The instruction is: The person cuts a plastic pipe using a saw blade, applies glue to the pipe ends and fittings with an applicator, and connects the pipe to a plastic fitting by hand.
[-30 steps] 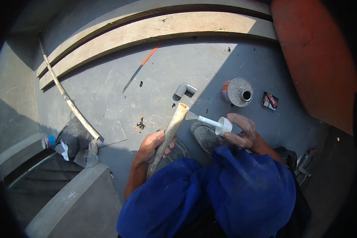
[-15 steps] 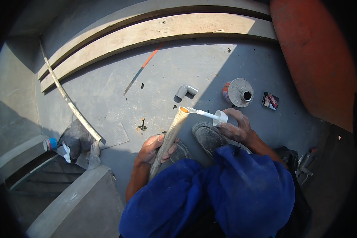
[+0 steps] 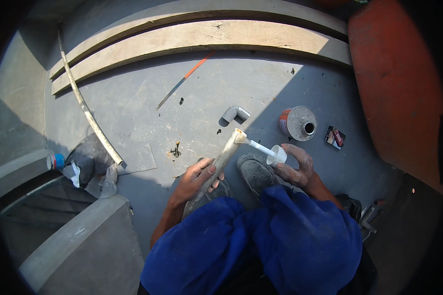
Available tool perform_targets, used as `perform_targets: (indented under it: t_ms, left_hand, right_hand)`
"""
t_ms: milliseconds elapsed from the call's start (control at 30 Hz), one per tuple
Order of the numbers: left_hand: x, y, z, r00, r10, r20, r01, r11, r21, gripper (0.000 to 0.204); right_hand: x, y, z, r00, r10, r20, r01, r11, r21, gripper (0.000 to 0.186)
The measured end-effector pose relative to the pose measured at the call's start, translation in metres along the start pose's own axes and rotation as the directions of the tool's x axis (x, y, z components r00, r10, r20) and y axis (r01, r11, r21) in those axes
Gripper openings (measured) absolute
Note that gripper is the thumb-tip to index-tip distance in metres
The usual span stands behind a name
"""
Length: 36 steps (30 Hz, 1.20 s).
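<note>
My left hand [image 3: 198, 181] is wrapped round a dusty, off-white pipe [image 3: 220, 164], which slants up and away from my lap. In my right hand [image 3: 297, 166] is a white cap with a stem, a glue brush [image 3: 262, 148]; fingers and thumb grip the cap's rim. The brush's tip touches the outside of the pipe just below its open end. Beyond the pipe, a grey elbow fitting [image 3: 235, 115] lies on the floor. An uncapped round metal can [image 3: 298, 123] stands to the right of the fitting, its dark mouth showing.
Two long wooden beams [image 3: 206, 37] cross the far side. An orange-and-grey hacksaw blade [image 3: 184, 81] lies before them. Another pipe [image 3: 86, 105] leans at left, near a dark bag [image 3: 91, 157]. A small black packet with a red lighter [image 3: 335, 137] lies right; a red panel [image 3: 396, 88] stands beyond.
The brush tip has shifted from beside the pipe's open end onto its outer surface just below. My left hand still holds the pipe, which has tilted slightly.
</note>
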<state>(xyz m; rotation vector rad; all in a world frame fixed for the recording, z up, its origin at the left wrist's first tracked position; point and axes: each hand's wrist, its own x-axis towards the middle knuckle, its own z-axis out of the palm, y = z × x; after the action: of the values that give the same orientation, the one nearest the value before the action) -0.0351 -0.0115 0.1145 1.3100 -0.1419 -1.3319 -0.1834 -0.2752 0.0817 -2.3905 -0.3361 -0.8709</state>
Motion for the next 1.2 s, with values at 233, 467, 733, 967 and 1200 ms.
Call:
perform_targets:
  t_ms: [233, 467, 733, 967, 1200]
  left_hand:
    - [0.002, -0.01, 0.012, 0.966, 0.117, -0.231, -0.088, 0.987, 0.135, 0.033]
    - [0.003, -0.018, 0.023, 0.783, 0.486, -0.389, -0.137, 0.743, 0.655, 0.032]
    - [0.007, -0.023, 0.033, 0.678, 0.611, -0.408, -0.067, 0.605, 0.794, 0.033]
    - [0.004, -0.019, 0.031, 0.666, 0.61, -0.429, -0.083, 0.632, 0.77, 0.033]
    - [0.005, -0.022, 0.019, 0.639, 0.675, -0.369, -0.196, 0.607, 0.77, 0.03]
  right_hand:
    - [-0.004, 0.001, -0.029, 0.989, 0.097, 0.108, -0.088, 0.992, -0.089, 0.062]
    - [0.098, -0.003, -0.053, 0.968, 0.081, 0.239, -0.069, 0.996, -0.058, 0.057]
    - [0.201, -0.007, -0.012, 0.776, -0.04, 0.63, 0.042, 0.999, 0.011, 0.049]
    - [0.212, -0.025, -0.003, 0.659, -0.193, 0.727, 0.225, 0.973, 0.054, 0.047]
    - [0.163, -0.017, -0.032, 0.804, -0.119, 0.583, 0.164, 0.986, -0.026, 0.057]
